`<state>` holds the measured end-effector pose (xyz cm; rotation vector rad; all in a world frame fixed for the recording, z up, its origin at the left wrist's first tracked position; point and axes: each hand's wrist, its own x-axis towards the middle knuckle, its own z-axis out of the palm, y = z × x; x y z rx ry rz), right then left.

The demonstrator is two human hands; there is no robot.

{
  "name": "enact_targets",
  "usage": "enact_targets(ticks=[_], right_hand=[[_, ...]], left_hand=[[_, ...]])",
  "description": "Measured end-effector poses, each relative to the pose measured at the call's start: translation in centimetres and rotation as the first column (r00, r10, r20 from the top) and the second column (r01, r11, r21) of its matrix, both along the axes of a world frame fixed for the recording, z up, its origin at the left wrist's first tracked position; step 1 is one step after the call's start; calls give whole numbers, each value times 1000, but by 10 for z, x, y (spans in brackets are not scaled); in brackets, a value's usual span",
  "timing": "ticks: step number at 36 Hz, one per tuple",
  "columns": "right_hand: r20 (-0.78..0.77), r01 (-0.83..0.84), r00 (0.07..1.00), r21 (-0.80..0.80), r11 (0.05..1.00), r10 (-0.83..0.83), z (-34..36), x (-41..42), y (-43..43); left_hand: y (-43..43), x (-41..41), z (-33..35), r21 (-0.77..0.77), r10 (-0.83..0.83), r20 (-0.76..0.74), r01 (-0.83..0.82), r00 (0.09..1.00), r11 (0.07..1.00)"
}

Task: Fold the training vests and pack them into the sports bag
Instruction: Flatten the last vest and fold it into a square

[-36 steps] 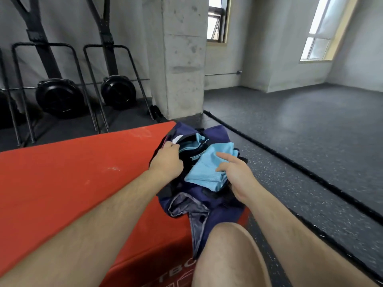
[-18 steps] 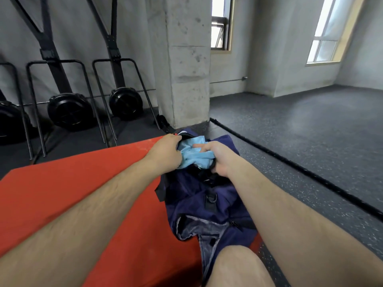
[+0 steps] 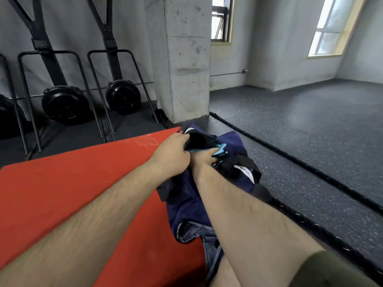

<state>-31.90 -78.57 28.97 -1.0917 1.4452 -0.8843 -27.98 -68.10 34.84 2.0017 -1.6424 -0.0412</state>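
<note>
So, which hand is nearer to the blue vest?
Right. The right hand touches the vest at the mouth of the bag; the left hand holds the bag's rim, just left of it.

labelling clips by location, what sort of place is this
Most likely a gym: speckled rubber floor, black flywheel machines stood against the wall, a red mat and a thick rope on the floor.

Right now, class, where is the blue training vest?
In the head view, near centre, the blue vest sits tucked in the sports bag's mouth, just past the right hand, near the left hand, at the red mat's right edge.
</note>
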Motion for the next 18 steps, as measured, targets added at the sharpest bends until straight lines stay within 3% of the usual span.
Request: enact_targets(ticks=[8,13,18], right_hand=[[-130,-290,948,16,957,290,2,3,1],[-501,-469,793,-138,872,347,23,-38,14],[-737,-542,635,-210,814,232,16,-58,17]], left_hand=[[2,3,-13,12,42,-94,-41,995,999],[6,2,-22,20,62,-115,-60,991,998],[1,-5,-35,-15,50,-152,-53,987,998]])
